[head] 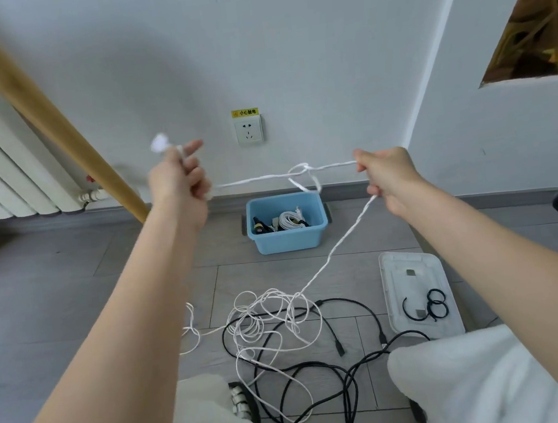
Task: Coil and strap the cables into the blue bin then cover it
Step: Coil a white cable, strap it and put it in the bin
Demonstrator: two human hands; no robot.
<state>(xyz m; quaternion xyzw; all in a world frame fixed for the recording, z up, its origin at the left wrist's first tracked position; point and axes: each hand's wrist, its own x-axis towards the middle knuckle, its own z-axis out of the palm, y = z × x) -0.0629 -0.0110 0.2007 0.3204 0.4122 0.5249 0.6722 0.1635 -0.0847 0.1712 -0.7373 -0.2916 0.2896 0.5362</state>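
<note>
Both hands, left hand (178, 180) and right hand (387, 174), grip knotted white cable (267, 177), its blurred end perhaps a plug

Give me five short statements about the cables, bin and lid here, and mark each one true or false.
1. Both hands hold the white cable, the left hand and the right hand each with a grip on it. True.
2. The stretch of white cable between the hands is smooth and free of tangles. False: a knot sits in it, nearer the right hand.
3. The blue bin already holds a coiled white cable. True.
4. The clear lid covers the bin. False: it lies on the floor to the right, with black straps on it.
5. The black cable is coiled and strapped. False: it lies loose on the floor.
</note>
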